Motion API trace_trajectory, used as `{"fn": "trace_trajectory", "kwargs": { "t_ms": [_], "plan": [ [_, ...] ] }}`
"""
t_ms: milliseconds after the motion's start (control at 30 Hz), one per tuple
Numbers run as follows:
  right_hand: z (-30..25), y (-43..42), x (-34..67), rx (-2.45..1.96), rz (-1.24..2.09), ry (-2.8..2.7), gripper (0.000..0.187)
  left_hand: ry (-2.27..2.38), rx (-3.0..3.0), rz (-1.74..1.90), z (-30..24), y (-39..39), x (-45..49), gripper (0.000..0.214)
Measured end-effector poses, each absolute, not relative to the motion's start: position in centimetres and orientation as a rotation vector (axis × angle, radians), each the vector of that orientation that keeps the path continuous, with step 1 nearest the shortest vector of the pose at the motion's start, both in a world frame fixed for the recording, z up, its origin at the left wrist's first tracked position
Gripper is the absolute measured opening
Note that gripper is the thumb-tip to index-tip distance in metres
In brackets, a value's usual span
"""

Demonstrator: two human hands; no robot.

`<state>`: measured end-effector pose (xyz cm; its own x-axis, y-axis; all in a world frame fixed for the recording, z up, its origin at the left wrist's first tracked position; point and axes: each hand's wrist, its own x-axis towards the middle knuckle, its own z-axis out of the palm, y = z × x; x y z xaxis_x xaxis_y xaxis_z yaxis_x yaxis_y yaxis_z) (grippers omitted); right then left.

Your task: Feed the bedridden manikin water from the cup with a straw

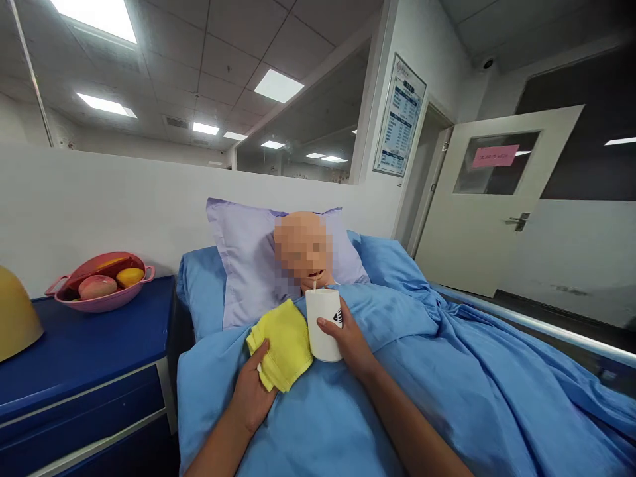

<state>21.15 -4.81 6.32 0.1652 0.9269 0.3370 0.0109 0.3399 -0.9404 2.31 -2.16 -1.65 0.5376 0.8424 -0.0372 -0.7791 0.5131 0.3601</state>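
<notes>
The left hand point(253, 392) is grasping a folded yellow cloth point(284, 348), its thumb pressing on the near left edge while the other fingers are staying hidden underneath. The right hand point(354, 341) is gripping a white cup point(322, 332) from its right side, the thumb lying across the front near a dark printed mark and the remaining fingers curling out of sight behind. The cup is standing nearly upright in the middle of the scene, above the blue quilt point(402, 344), with the cloth sitting just beside it on the left; whether the two are touching, I cannot tell. A pale straw point(315, 285) is rising from the cup toward the mouth of a bald figure point(302, 242), but contact there is too small to make out. The figure is lying at the far end of the bed, its head resting against a lilac pillow point(248, 255) and the quilt covering its body. On the left, a dark blue cabinet point(134, 331) is holding a pink basket point(106, 305) of fruit point(98, 287), and a yellow object point(17, 315) is showing at the left edge. On the far right, a pale door point(467, 238) is standing open, bearing a pink sign point(495, 156).
</notes>
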Motion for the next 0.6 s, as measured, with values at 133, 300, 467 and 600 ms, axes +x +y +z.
{"fn": "trace_trajectory", "kwargs": {
  "t_ms": [133,300,467,600],
  "plan": [
    [6.2,-4.8,21.0,-1.029,0.835,-1.207,0.067,0.247,0.301,0.991,-1.2,-2.4,2.4,0.050],
    [6.0,-4.7,20.9,-1.025,0.845,-1.167,0.062,0.313,0.281,1.004,-0.3,-2.8,2.3,0.047],
    [6.2,-4.8,20.6,-1.011,0.834,-1.048,0.057,0.303,0.302,1.020,-1.2,-2.4,2.2,0.042],
    [6.4,-4.9,20.4,-1.002,0.857,-0.983,0.052,0.270,0.309,0.995,-1.8,-2.2,2.1,0.041]
  ]
}}
